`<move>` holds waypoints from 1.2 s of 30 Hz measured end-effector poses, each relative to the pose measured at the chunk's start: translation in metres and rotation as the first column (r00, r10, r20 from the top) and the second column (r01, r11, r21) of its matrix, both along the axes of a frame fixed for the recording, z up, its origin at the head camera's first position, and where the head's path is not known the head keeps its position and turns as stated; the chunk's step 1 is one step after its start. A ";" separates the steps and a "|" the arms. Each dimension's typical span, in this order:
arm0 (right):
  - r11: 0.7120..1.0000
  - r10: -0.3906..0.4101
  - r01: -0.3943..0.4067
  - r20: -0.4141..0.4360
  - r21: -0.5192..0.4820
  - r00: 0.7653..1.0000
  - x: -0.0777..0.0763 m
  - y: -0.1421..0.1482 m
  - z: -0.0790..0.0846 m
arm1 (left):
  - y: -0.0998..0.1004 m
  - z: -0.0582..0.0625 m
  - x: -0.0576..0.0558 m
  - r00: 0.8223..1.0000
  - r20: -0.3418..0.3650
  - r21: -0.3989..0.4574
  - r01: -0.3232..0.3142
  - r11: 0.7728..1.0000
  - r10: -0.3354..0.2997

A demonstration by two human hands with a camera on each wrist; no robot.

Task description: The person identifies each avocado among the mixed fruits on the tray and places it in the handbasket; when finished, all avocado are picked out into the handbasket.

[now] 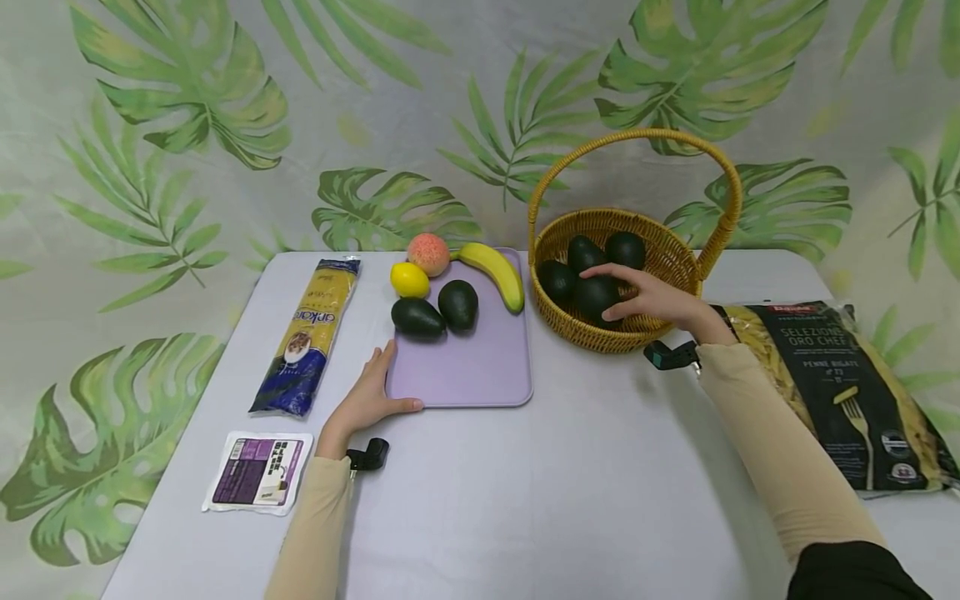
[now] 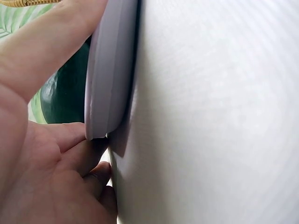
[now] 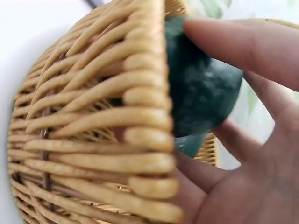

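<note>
My right hand (image 1: 648,300) reaches into the wicker basket (image 1: 577,332) and grips a dark green avocado (image 3: 201,88) between thumb and fingers. Several avocados lie in the basket, one (image 1: 557,282) at its left side. A lilac tray (image 1: 465,375) lies left of the basket. My left hand (image 1: 367,400) rests at the tray's near left corner, thumb along the front edge and fingers at the left side. On the tray are two avocados (image 1: 458,305), a banana (image 1: 495,273), a lemon (image 1: 409,280) and a peach (image 1: 429,254).
The basket's tall handle (image 1: 637,136) arches above it. A blue and yellow pasta pack (image 1: 306,337) lies left of the tray, with a white and purple packet (image 1: 258,472) nearer. A large penne bag (image 1: 840,392) lies at the right, beside my right forearm.
</note>
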State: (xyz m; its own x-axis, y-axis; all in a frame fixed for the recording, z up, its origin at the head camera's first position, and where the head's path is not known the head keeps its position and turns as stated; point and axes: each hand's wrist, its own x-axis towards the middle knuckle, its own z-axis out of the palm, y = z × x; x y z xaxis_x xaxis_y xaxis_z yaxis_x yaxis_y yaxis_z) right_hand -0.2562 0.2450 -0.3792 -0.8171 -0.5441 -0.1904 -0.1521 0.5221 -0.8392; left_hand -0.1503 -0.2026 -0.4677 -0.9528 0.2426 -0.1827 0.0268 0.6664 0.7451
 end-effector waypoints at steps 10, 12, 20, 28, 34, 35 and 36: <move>0.991 0.118 -0.122 0.075 0.053 0.990 -0.004 -0.002 -0.008 | 0.000 0.001 0.000 1.000 -0.005 -0.011 -0.004 1.000 0.004; 0.990 0.127 -0.132 0.079 0.056 0.989 -0.004 -0.002 -0.009 | -0.001 0.001 -0.001 1.000 -0.008 -0.009 -0.001 1.000 0.001; 0.998 0.065 -0.065 0.016 -0.004 0.998 -0.001 0.001 -0.008 | 0.000 0.000 0.000 1.000 0.001 -0.004 -0.005 1.000 0.005; 0.990 -0.087 0.078 -0.074 -0.122 0.993 0.009 -0.001 0.005 | -0.001 0.000 0.001 1.000 -0.008 -0.006 -0.002 1.000 0.002; 0.963 -0.050 0.039 -0.034 -0.267 0.998 0.015 -0.021 0.011 | 0.000 0.000 0.001 1.000 -0.006 -0.004 -0.006 1.000 0.006; 0.959 -0.032 0.020 -0.037 -0.282 0.999 0.016 -0.025 0.012 | 0.000 0.000 0.001 1.000 -0.006 -0.003 -0.006 1.000 0.006; 0.956 -0.013 0.001 -0.039 -0.293 0.999 0.018 -0.031 0.013 | 0.001 0.000 0.001 1.000 -0.005 -0.002 -0.006 1.000 0.006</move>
